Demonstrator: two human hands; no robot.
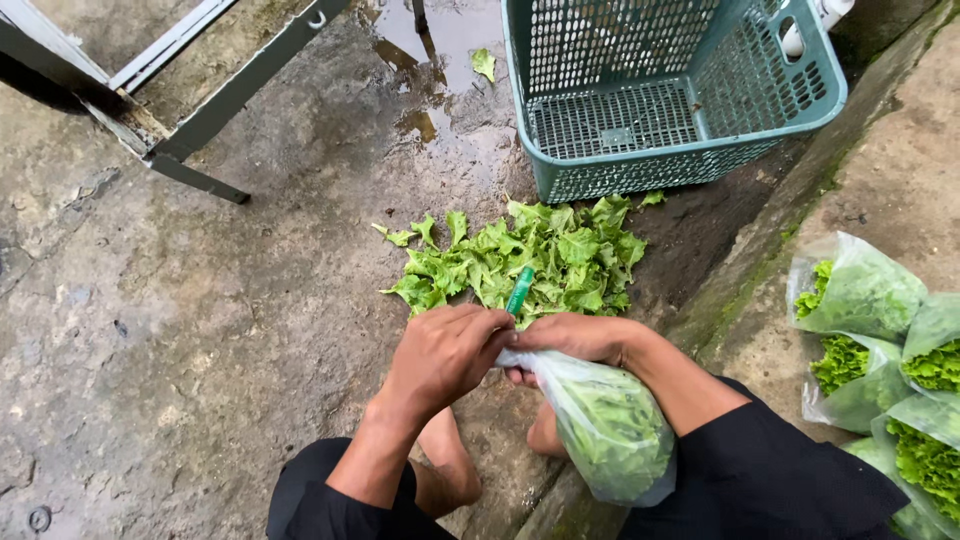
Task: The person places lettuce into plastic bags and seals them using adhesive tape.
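My left hand (pixel 445 352) and my right hand (pixel 575 338) meet at the mouth of a clear plastic bag of lettuce (pixel 610 425). Both hands pinch the gathered neck of the bag. A green strip of tape (pixel 520 290) sticks up from between my fingers. The bag hangs down toward my right knee. Just beyond my hands a pile of loose lettuce leaves (pixel 530 260) lies on the wet concrete ground.
A teal plastic crate (pixel 670 130), empty, stands beyond the leaves. Several filled lettuce bags (pixel 880 350) lie on a raised concrete ledge at the right. A grey metal frame (pixel 200 130) stands at the upper left. A puddle (pixel 440 40) lies at the top.
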